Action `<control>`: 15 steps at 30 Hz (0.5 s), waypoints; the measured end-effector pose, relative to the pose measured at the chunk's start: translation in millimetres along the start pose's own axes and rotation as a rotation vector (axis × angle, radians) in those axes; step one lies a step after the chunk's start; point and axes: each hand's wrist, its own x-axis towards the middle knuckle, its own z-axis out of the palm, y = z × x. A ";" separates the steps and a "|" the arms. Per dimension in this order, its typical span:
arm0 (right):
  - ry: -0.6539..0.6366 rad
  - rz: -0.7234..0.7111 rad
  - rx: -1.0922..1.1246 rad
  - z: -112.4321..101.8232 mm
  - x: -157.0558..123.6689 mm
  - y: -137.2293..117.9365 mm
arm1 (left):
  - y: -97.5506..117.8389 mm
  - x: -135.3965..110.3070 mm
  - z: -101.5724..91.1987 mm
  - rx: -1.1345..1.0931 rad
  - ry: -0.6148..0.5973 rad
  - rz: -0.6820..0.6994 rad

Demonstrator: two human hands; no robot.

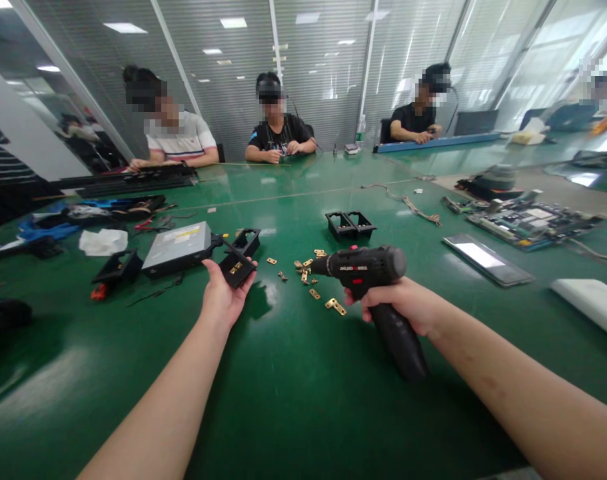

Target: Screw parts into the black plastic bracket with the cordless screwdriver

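Observation:
My right hand [400,300] is wrapped round the grip of a black cordless drill [368,263], whose nose points left over a loose pile of small brass plates [306,273] and screws. In my left hand [224,293] lies a black plastic part [236,269] with two small brass pieces on its face, held between thumb and fingers. Just behind it sits a black open frame [248,241]. More brass plates [336,307] lie on the table between my hands, close to the drill.
Two joined black frames [349,227] stand past the drill. At left are a grey disc drive [178,248], another black frame [117,268] and white tissue [103,241]. A phone [486,259] and circuit boards [536,217] lie right. Several people work across the green table [293,400].

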 end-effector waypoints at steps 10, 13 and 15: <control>-0.017 -0.202 -0.070 3.8 -15.2 -13.3 | -0.5 -8.0 5.4 0.090 -0.043 -0.037; -0.164 -0.288 -0.113 9.1 -22.8 -12.8 | -1.6 -8.8 6.1 0.111 -0.052 -0.017; -0.241 -0.274 -0.174 12.2 -26.2 -10.1 | -3.1 -9.0 6.4 0.128 -0.055 -0.002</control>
